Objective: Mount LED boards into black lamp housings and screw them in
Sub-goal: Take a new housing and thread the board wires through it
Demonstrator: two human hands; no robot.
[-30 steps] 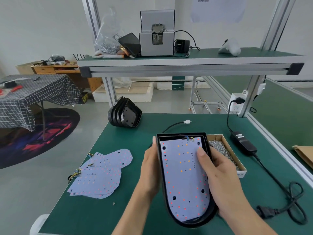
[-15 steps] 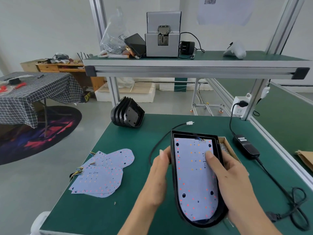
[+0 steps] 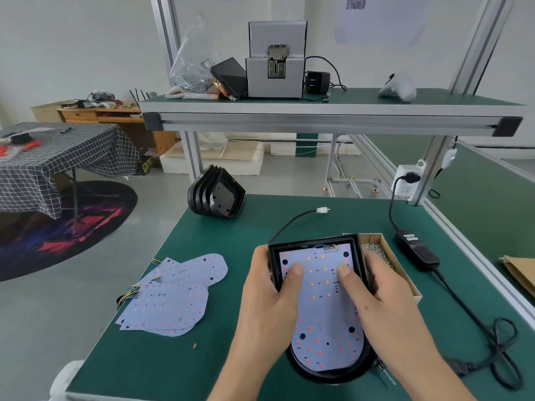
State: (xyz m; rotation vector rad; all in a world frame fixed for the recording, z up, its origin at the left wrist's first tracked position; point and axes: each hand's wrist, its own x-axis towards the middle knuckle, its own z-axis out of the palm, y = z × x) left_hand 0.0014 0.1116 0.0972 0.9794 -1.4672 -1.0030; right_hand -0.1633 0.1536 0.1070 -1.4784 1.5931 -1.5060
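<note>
The left hand (image 3: 270, 296), off the housing's (image 3: 330, 374) edge a moment ago, now grips it, thumb pressing the board (image 3: 324, 308). The right hand (image 3: 373, 299) grips the other side likewise. The board lies in the housing under both thumbs, probably seated; screws come next.

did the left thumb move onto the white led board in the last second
Yes. The left hand gripped the black lamp housing's left edge before; now its thumb presses the white LED board.
</note>
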